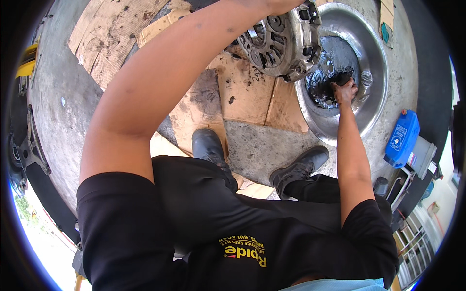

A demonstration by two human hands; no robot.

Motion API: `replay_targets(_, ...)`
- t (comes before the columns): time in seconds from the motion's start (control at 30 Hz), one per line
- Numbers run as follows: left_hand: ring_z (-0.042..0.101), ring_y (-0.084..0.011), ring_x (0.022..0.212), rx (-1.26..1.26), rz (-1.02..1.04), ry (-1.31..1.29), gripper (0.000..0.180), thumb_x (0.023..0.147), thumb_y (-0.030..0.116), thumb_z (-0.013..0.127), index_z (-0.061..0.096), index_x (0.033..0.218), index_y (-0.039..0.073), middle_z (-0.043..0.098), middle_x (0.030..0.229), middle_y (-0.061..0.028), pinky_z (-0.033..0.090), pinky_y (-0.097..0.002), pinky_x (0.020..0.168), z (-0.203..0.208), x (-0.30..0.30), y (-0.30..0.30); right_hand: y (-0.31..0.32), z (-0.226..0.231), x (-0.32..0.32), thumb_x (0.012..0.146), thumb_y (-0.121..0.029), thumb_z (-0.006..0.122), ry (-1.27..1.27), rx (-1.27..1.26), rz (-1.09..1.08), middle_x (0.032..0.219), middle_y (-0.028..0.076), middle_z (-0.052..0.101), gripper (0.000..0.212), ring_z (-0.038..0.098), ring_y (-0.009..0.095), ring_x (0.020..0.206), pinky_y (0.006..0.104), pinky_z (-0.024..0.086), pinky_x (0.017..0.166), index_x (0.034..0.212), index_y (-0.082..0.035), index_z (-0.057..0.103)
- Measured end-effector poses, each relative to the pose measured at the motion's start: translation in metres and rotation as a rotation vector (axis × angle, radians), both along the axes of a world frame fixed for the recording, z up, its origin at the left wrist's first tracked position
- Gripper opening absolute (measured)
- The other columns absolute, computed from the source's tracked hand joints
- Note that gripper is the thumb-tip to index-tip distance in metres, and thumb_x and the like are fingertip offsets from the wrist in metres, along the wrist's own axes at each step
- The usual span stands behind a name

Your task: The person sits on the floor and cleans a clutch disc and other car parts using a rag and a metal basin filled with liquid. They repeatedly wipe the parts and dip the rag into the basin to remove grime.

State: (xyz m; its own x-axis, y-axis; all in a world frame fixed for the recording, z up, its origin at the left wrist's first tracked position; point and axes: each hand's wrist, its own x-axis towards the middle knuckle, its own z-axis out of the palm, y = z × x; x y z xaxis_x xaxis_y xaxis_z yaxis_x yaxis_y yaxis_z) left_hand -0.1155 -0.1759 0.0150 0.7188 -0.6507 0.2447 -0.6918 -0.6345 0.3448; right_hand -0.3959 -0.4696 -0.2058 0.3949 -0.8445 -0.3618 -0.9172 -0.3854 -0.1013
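Metal disc: the chunky round part (291, 43) sits up around 1 o'clock, tipped on edge and lapping over the basin's near-left side. My guess is it's tilted there so any drips land in the basin.
Left hand: the left hand (285, 4) is up at the disc's top edge, probably steadying it. Fingers get cut off by the frame, so can't tell how they're gripping.
Right hand: the right hand (345, 91) is down in the basin at 2 o'clock, fingers curled onto a black wad (343, 77). Rag or brush, no clue, too dark.
Basin: the wide metal basin (377, 92) has dark, shiny liquid (323, 94) in it, sloped sides likely keeping the mess in.
Cardboard: flattened cardboard (242, 99) spreads from 11 to 12, stained, so presumably saving the floor (257, 140).
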Motion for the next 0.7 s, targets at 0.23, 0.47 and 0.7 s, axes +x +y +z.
replay_targets(0.23,0.062,-0.034,0.113,-0.051,0.035,-0.111,0.057,0.101,0.053,0.044,0.067,0.107,0.001,0.066,0.113,-0.0207,0.037,-0.0586,0.103,0.006,-0.027,0.017,-0.029,-0.027,0.0,0.069,-0.032,0.088,0.133,-0.006,0.31,0.165,0.027,0.009,0.12,0.031,0.043,0.147,0.042,0.034,0.12,0.161,-0.013,0.014)
replay_targets(0.47,0.063,-0.0341,0.112,-0.104,-0.292,-0.054,0.055,0.098,0.056,0.049,0.069,0.107,0.005,0.07,0.11,-0.0154,0.037,-0.0591,0.102,0.029,-0.027,0.042,-0.097,-0.06,-0.024,0.085,-0.026,0.077,0.179,0.105,0.298,0.141,0.029,0.046,0.085,0.051,0.044,0.13,0.045,0.045,0.11,0.153,-0.011,0.029)
replay_targets(0.7,0.06,-0.0346,0.118,0.092,-0.36,0.2,0.073,0.082,0.071,0.064,0.063,0.12,0.009,0.065,0.123,-0.0133,0.048,-0.042,0.098,0.01,0.032,0.08,-0.036,-0.047,-0.011,0.086,-0.025,0.077,0.027,-0.008,0.137,0.115,0.03,0.067,0.07,0.065,0.044,0.111,0.0477,0.052,0.097,0.138,-0.001,0.037)
